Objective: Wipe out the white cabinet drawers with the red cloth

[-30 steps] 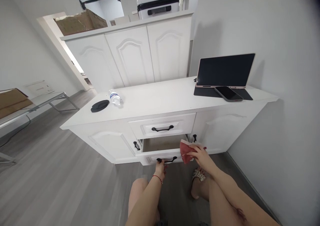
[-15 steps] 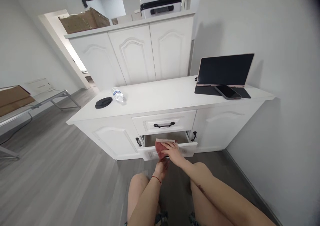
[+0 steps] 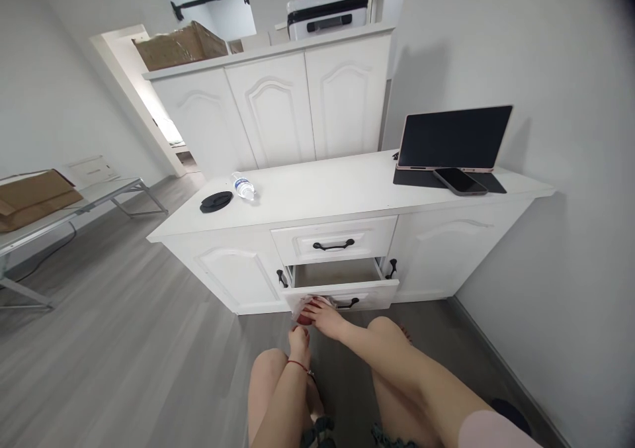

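Note:
My right hand (image 3: 325, 313) presses a red and white cloth (image 3: 303, 311) against the left part of the lower drawer's front (image 3: 372, 295), fingers lying over it. The lower drawer (image 3: 337, 272) of the white sideboard (image 3: 317, 193) stands pulled out, and its black handle (image 3: 347, 302) shows just right of my hand. My left hand (image 3: 299, 339) hangs just below, off the handle, with a red string on the wrist; its fingers are curled and mostly hidden. The upper drawer (image 3: 333, 238) is closed.
On the sideboard top stand a tablet (image 3: 454, 138) on a dark mat with a phone (image 3: 460, 181), a water bottle (image 3: 243, 186) lying down and a black round lid (image 3: 216, 201). A tall white cabinet (image 3: 278, 104) stands behind. A folding table (image 3: 74, 203) is at left.
My right hand has carried the cloth from the drawer's right end leftward and down onto its front. My left hand has dropped away from the drawer handle.

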`<action>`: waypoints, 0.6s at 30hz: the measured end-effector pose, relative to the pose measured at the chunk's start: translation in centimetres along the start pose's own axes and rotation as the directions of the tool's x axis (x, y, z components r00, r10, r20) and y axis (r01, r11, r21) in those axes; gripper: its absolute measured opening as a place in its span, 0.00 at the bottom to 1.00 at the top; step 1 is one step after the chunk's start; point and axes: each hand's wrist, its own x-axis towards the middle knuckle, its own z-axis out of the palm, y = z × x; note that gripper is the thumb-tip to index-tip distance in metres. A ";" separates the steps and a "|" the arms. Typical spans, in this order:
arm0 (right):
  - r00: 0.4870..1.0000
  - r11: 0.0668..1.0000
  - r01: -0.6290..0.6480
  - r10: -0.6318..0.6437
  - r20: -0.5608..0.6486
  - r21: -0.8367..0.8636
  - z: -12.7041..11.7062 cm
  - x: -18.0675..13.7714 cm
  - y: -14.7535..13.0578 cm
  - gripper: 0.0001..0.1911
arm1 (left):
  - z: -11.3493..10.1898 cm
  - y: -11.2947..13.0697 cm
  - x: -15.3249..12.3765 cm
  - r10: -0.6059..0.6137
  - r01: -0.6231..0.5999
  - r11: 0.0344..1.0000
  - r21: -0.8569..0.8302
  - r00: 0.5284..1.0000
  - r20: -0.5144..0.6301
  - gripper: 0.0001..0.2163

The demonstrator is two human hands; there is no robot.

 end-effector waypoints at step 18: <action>0.959 0.885 -0.228 0.131 -0.253 -0.406 -4.8 -8.6 1.9 0.09 | 3.6 -0.4 -2.1 -0.151 0.154 0.987 -0.041 0.987 0.058 0.13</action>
